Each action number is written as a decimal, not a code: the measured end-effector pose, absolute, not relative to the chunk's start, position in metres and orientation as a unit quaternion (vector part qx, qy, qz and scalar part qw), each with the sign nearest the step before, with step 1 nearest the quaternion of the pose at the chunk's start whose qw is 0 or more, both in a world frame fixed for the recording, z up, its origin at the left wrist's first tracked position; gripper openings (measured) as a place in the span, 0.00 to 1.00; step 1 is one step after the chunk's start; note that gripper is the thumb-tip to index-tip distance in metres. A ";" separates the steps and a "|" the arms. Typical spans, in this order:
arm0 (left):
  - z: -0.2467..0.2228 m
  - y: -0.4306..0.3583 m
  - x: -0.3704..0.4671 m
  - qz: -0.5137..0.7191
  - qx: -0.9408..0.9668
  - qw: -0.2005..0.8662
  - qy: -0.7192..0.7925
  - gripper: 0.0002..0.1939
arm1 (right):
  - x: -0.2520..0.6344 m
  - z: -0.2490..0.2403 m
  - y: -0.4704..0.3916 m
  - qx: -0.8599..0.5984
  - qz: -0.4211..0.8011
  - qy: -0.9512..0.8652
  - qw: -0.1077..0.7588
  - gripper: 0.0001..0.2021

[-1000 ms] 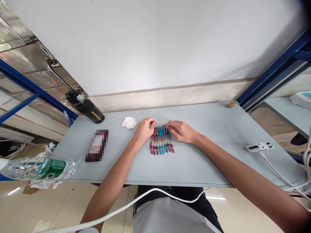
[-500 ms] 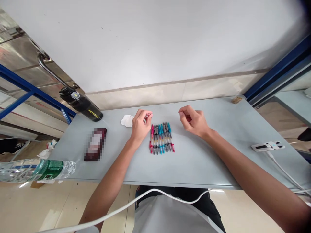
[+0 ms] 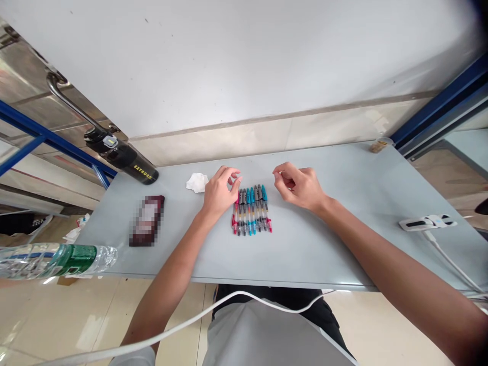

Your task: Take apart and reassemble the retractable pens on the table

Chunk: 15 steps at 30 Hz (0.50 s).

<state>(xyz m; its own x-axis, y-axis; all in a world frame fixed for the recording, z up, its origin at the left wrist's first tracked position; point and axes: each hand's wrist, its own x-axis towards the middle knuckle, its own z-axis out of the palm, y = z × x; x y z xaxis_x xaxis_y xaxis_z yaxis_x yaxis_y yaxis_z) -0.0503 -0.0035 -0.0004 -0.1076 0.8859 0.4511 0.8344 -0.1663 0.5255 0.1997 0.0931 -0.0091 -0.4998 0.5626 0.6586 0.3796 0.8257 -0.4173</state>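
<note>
Several pens [image 3: 250, 209] lie side by side in a tight row on the grey table, with clear barrels and red, grey and blue ends. At the row's left, near the red pen [image 3: 235, 213], is my left hand [image 3: 221, 190]; its fingers are bent, with a gap between thumb and fingertips and nothing visible in it. My right hand [image 3: 301, 185] is to the right of the row, apart from the pens. Its fingers are curled, the thumb close to the index finger, and no object shows in them. A crumpled white tissue [image 3: 196, 182] lies just left of my left hand.
On the table's left are a black drink bottle [image 3: 127, 160] and a dark red blurred packet [image 3: 147, 221]. A clear plastic bottle [image 3: 72, 260] juts in at the left edge. To the right are a small tub [image 3: 380, 145] and a white device [image 3: 427, 222] with a cable [image 3: 453, 259].
My left thumb and fingertips have parted a little. My right hand has shifted slightly left toward the pens, its fingers still curled. The whole view has tilted slightly; the pens keep their row.
</note>
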 end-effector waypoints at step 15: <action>0.002 -0.003 -0.053 0.254 0.666 0.114 0.692 0.05 | 0.196 -0.015 0.094 -0.255 0.098 -0.886 0.376 0.07</action>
<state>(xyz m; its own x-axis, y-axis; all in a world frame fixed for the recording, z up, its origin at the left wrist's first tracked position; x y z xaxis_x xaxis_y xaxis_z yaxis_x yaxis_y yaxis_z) -0.0527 -0.0031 0.0017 -0.0864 0.9797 0.1808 0.8646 -0.0165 0.5022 0.1964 0.0938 -0.0148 -0.5875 0.5248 0.6159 0.3779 0.8510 -0.3646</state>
